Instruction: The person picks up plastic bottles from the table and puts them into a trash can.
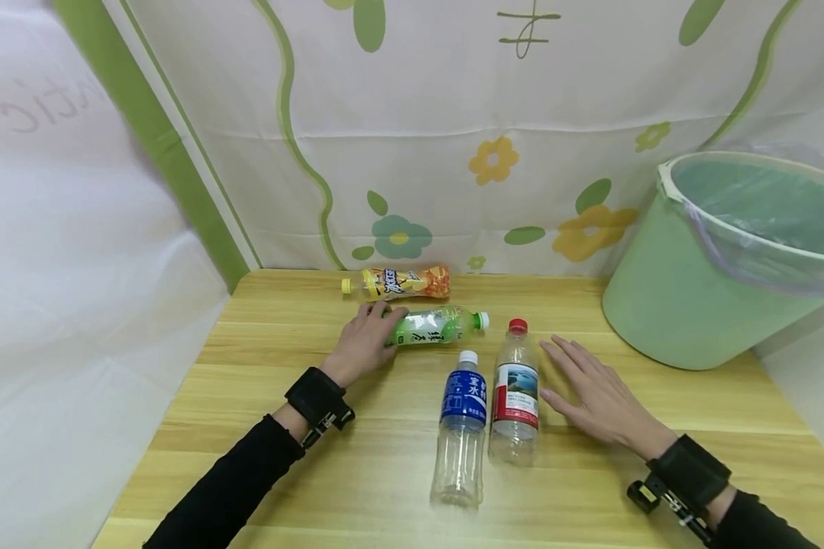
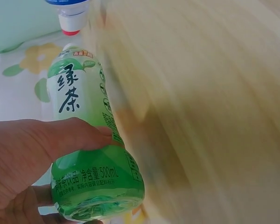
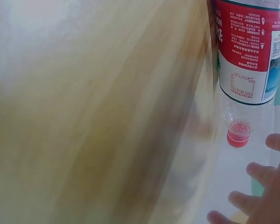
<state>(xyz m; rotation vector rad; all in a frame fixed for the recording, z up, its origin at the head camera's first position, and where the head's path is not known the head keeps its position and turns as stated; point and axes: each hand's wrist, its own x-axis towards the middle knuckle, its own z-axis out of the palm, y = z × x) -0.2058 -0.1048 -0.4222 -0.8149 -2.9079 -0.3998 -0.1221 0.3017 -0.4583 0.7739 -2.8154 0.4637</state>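
Note:
My left hand (image 1: 365, 339) grips the base end of a green tea bottle (image 1: 434, 325), which lies on its side with its white cap toward the right. In the left wrist view the thumb (image 2: 79, 135) crosses the green tea bottle's lower label. My right hand (image 1: 593, 393) is beside a clear bottle with a red cap and red-and-white label (image 1: 516, 393), fingers spread and holding nothing. The right wrist view shows the fingers (image 3: 263, 175) apart from that red-capped bottle (image 3: 247, 56). Left of it lies a clear bottle with a blue label and white cap (image 1: 465, 396).
Behind the green tea bottle, a yellow-and-orange bottle (image 1: 405, 283) lies near the back edge of the wooden table (image 1: 281, 457). A pale green bin (image 1: 693, 282) lined with a clear bag stands at the back right. A flower-patterned curtain (image 1: 419, 99) hangs behind.

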